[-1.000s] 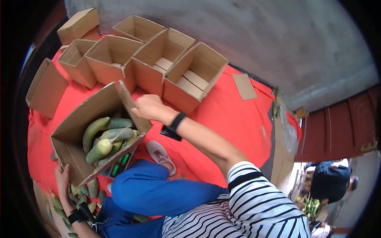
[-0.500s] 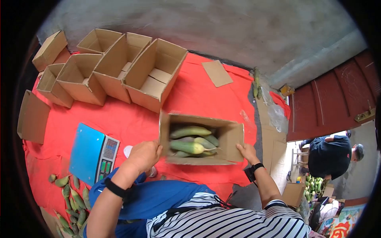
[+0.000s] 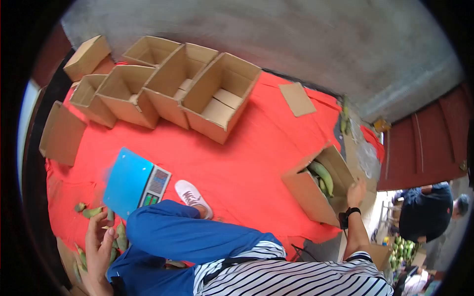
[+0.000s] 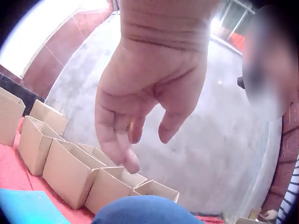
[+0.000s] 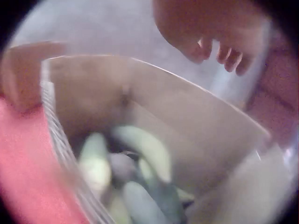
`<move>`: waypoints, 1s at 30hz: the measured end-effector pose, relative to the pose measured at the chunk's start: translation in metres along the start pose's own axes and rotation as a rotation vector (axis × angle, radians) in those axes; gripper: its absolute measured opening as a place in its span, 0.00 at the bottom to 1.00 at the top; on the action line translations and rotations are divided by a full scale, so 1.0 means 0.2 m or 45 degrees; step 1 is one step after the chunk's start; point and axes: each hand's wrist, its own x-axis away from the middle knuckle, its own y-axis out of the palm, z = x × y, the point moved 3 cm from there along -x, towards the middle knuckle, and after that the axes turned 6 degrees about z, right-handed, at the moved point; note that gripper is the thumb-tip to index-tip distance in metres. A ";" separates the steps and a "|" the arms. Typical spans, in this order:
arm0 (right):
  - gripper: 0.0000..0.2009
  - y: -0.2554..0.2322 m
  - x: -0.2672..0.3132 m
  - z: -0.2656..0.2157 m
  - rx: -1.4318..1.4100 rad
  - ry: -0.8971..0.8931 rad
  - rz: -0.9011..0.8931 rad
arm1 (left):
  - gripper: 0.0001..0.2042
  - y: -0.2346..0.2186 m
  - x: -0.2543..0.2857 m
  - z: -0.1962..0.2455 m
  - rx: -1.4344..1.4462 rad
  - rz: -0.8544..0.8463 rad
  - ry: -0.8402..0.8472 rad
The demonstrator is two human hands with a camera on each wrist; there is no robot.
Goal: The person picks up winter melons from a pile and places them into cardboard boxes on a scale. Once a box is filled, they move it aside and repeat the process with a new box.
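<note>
A cardboard box (image 3: 309, 198) holding several green radishes (image 3: 322, 176) stands on the red cloth at the right. My right hand (image 3: 356, 194) is at the box's right side. In the right wrist view, this hand (image 5: 212, 30) hangs over the far rim with loosely bent fingers and nothing in them. The radishes (image 5: 145, 147) lie piled inside the box. At the lower left, my left hand (image 3: 98, 245) is raised near the loose radishes (image 3: 121, 236), holding nothing. Its fingers hang relaxed and the thumb stands apart in the left wrist view.
A blue-topped digital scale (image 3: 129, 178) sits left of my shoe (image 3: 190, 195). Several open boxes (image 3: 210, 116) line the back left by the grey wall. A cardboard flap (image 3: 297, 98) lies on the cloth (image 3: 247, 167). A person (image 3: 425, 214) is by the doorway.
Both hands had the radish-filled box, which moved from the scale across to the right and now stands on the cloth. The left hand let go and swung back left; the right hand's fingers loosened.
</note>
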 end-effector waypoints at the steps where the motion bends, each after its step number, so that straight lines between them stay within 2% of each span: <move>1: 0.15 0.03 -0.09 -0.25 -0.187 -0.213 0.007 | 0.16 -0.01 0.01 0.01 -0.002 0.043 -0.008; 2: 0.14 0.03 -0.16 -0.55 -0.370 -0.428 0.019 | 0.16 0.00 0.01 0.01 0.100 0.114 0.086; 3: 0.13 -0.04 -0.19 -0.91 -0.583 -0.520 -0.104 | 0.17 0.00 0.01 0.02 0.199 0.184 0.182; 5: 0.15 0.00 -0.13 -1.46 -0.757 -0.864 -0.071 | 0.16 0.00 -0.01 0.11 0.205 0.281 0.202; 7: 0.18 -0.05 -0.01 -1.97 -0.797 -1.120 -0.035 | 0.14 -0.01 -0.02 0.15 0.481 0.314 0.217; 9: 0.21 -0.16 0.07 -2.36 -0.855 -1.229 0.009 | 0.13 -0.05 -0.01 0.11 0.470 0.393 0.242; 12: 0.19 -0.09 0.16 -2.69 -0.713 -1.203 0.041 | 0.12 -0.12 0.04 0.03 0.500 0.444 0.188; 13: 0.19 -0.06 0.17 -2.74 -0.726 -1.214 0.046 | 0.12 -0.15 0.06 -0.01 0.499 0.461 0.187; 15: 0.15 0.09 0.18 -2.79 -0.397 -1.164 -0.461 | 0.12 -0.21 0.09 -0.11 0.493 0.474 0.111; 16: 0.12 0.09 0.19 -2.80 -0.485 -1.247 -0.269 | 0.13 -0.22 0.10 -0.14 0.468 0.498 0.092; 17: 0.12 0.11 0.22 -2.80 -0.484 -1.271 -0.264 | 0.13 -0.23 0.10 -0.17 0.480 0.516 0.081; 19: 0.12 -0.03 0.27 -2.80 -0.733 -1.444 -0.242 | 0.13 -0.24 0.07 -0.22 0.510 0.517 0.002; 21: 0.14 -0.19 0.42 -2.82 -0.802 -1.398 -0.467 | 0.12 -0.22 0.02 -0.25 0.571 0.545 -0.014; 22: 0.15 -0.29 0.48 -2.81 -0.895 -1.401 -0.581 | 0.11 -0.21 -0.01 -0.26 0.633 0.559 0.062; 23: 0.15 -0.39 0.55 -2.77 -1.059 -1.525 -0.725 | 0.10 -0.20 -0.04 -0.28 0.695 0.575 0.142; 24: 0.20 -0.44 0.60 -2.71 -1.284 -1.779 -0.722 | 0.10 -0.19 -0.05 -0.28 0.700 0.597 0.124; 25: 0.24 -0.51 0.63 -2.64 -1.287 -1.966 -0.741 | 0.10 -0.18 -0.06 -0.27 0.690 0.581 0.148; 26: 0.28 -0.55 0.62 -2.57 -1.296 -2.004 -0.783 | 0.09 -0.18 -0.07 -0.27 0.683 0.566 0.173; 27: 0.29 -0.56 0.59 -2.51 -1.182 -2.017 -0.730 | 0.09 -0.19 -0.07 -0.30 0.694 0.592 0.164; 28: 0.31 -0.54 0.55 -2.44 -1.070 -2.027 -0.675 | 0.09 -0.19 -0.07 -0.33 0.732 0.569 0.137; 29: 0.34 -0.47 0.51 -2.37 -0.913 -2.001 -0.712 | 0.09 -0.20 -0.07 -0.36 0.768 0.545 0.110; 30: 0.26 -0.39 0.47 -2.29 -0.858 -1.934 -0.567 | 0.09 -0.20 -0.08 -0.41 0.789 0.551 0.074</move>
